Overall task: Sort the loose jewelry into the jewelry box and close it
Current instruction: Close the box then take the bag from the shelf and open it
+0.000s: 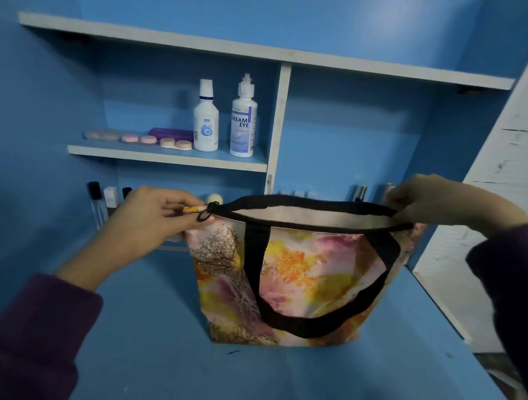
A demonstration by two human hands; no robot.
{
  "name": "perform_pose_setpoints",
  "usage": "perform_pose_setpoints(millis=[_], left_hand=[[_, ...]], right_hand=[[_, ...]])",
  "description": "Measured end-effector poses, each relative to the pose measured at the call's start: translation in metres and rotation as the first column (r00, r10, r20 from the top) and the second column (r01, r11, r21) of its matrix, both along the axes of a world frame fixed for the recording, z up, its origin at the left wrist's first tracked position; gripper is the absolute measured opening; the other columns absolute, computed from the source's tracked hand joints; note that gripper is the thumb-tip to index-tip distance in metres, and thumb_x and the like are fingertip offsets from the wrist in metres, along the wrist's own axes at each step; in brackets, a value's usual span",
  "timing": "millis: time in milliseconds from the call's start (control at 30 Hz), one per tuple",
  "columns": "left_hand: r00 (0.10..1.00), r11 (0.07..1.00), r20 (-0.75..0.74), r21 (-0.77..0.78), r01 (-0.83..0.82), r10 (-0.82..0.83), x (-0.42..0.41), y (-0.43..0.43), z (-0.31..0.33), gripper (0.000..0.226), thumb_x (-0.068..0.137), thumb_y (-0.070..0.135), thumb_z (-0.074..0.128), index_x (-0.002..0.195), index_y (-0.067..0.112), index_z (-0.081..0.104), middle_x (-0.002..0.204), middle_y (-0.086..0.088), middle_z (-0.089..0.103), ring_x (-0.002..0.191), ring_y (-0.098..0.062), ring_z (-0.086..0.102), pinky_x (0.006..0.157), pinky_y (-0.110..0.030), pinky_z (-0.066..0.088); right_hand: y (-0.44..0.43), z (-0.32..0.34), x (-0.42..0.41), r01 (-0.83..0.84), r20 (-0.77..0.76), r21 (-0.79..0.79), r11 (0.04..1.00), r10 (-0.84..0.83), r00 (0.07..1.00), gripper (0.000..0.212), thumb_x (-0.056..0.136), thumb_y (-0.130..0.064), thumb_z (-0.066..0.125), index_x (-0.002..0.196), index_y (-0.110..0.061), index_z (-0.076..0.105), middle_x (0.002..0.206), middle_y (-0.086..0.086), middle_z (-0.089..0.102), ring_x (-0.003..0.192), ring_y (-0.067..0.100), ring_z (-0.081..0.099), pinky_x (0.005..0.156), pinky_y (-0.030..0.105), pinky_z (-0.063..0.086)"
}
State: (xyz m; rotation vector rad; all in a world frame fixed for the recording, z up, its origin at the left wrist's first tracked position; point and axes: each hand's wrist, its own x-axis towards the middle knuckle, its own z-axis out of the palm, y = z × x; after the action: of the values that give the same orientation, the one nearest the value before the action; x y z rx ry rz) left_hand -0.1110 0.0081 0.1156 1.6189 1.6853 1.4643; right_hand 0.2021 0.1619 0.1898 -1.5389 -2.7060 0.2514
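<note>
Jewelry box: its place cannot be told from this view. A flowered bag (297, 280) stands upright on the blue table (122, 330), its zip mouth open on pale lining and a black strap (310, 323) hanging down its front. The left hand (158, 214) has its grip pinched together on a small black loop (205, 216) at the zip's left end. The right hand (437, 201) has its grip clamped on the rim's right end. Behind, two white bottles (206, 117) stand on a shelf (165, 157).
</note>
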Motion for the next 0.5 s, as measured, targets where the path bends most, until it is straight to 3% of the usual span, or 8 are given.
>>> perform_pose_setpoints(millis=[100, 200, 267, 367, 433, 500], left_hand=[[1.0, 1.0, -0.006, -0.015, -0.016, 0.016, -0.001, 0.001, 0.001, 0.015, 0.061, 0.026, 0.072, 0.076, 0.027, 0.071, 0.077, 0.013, 0.073, 0.072, 0.001, 0.067, 0.063, -0.01, 0.053], [0.999, 0.999, -0.018, -0.009, -0.033, 0.033, -0.002, 0.001, 0.0, 0.016, 0.061, 0.027, 0.073, 0.077, 0.026, 0.071, 0.077, 0.009, 0.073, 0.07, 0.0, 0.068, 0.061, -0.01, 0.052], [0.999, 0.999, -0.021, -0.007, -0.044, 0.043, -0.002, 0.001, 0.001, 0.013, 0.065, 0.023, 0.075, 0.076, 0.027, 0.071, 0.076, 0.009, 0.073, 0.068, 0.0, 0.068, 0.061, -0.01, 0.052], [0.996, 0.998, -0.067, -0.014, -0.06, 0.059, -0.005, 0.0, -0.001, 0.023, 0.077, 0.002, 0.072, 0.08, 0.025, 0.072, 0.075, 0.01, 0.073, 0.067, -0.002, 0.067, 0.064, -0.013, 0.054], [0.995, 0.998, -0.079, -0.015, -0.068, 0.067, -0.007, -0.002, -0.002, 0.034, 0.077, -0.003, 0.071, 0.078, 0.03, 0.072, 0.071, 0.011, 0.073, 0.069, -0.004, 0.068, 0.066, -0.015, 0.055], [0.995, 0.998, -0.079, -0.007, -0.058, 0.057, -0.008, -0.005, 0.0, 0.038, 0.073, 0.004, 0.076, 0.067, 0.041, 0.072, 0.073, 0.008, 0.073, 0.071, -0.007, 0.068, 0.067, -0.017, 0.055]], right_hand=[[-0.017, 0.01, -0.021, -0.168, -0.278, -0.086, 0.982, 0.138, 0.951, 0.017, 0.082, -0.022, 0.07, 0.096, -0.031, 0.067, 0.089, -0.003, 0.069, 0.088, 0.016, 0.063, 0.081, 0.031, 0.05], [-0.05, 0.007, -0.069, -0.34, -0.419, 0.153, 0.928, 0.373, 0.828, 0.026, 0.08, -0.033, 0.071, 0.105, -0.027, 0.066, 0.088, -0.003, 0.068, 0.082, 0.009, 0.062, 0.073, 0.019, 0.047], [-0.072, -0.002, -0.106, -0.461, -0.354, 0.282, 0.841, 0.538, 0.765, 0.035, 0.08, -0.04, 0.071, 0.111, -0.025, 0.063, 0.083, -0.007, 0.063, 0.077, 0.007, 0.057, 0.07, 0.02, 0.044], [-0.091, -0.021, -0.149, -0.556, -0.098, 0.439, 0.705, 0.653, 0.751, 0.042, 0.083, -0.043, 0.065, 0.119, -0.023, 0.056, 0.087, -0.011, 0.051, 0.089, 0.011, 0.047, 0.07, 0.03, 0.04], [-0.091, -0.027, -0.164, -0.565, 0.006, 0.533, 0.63, 0.665, 0.747, 0.033, 0.085, -0.037, 0.063, 0.112, -0.018, 0.058, 0.091, -0.004, 0.051, 0.097, 0.018, 0.05, 0.068, 0.032, 0.037], [-0.089, -0.029, -0.169, -0.572, -0.029, 0.54, 0.618, 0.693, 0.721, 0.018, 0.086, -0.027, 0.061, 0.098, -0.013, 0.061, 0.085, -0.002, 0.052, 0.093, 0.023, 0.054, 0.066, 0.035, 0.04]])
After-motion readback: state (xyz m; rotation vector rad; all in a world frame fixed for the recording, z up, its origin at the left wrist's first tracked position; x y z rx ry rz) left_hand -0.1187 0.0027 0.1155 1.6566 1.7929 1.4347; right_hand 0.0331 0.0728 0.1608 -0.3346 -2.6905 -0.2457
